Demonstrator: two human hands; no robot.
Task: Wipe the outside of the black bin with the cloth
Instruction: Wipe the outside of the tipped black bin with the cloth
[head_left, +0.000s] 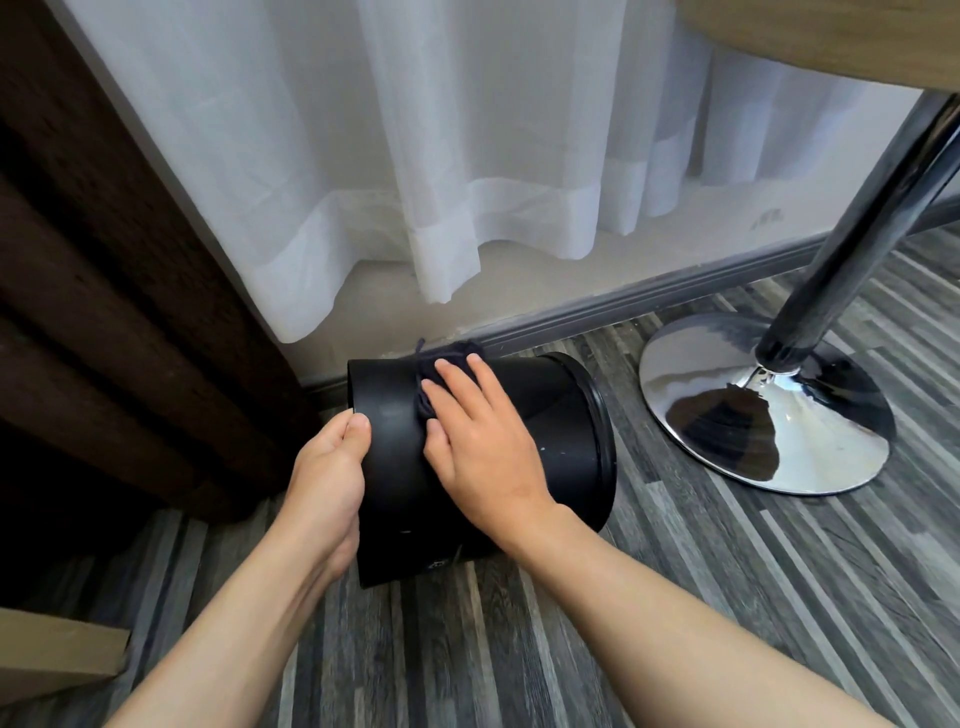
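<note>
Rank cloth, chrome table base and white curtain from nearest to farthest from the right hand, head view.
1. cloth: pressed under the right hand on the black bin.
2. chrome table base: on the floor, to the right.
3. white curtain: hanging behind, by the wall.

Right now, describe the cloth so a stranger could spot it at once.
Find the chrome table base on the striped floor; left of it a black bin lies on its side. The cloth is the dark navy wad pressed on the bin's upper side under the right hand, a loose thread sticking up.

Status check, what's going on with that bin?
Left hand grips the bin's base edge. Right hand presses cloth onto black bin, lying sideways. Nothing in the way.
</note>
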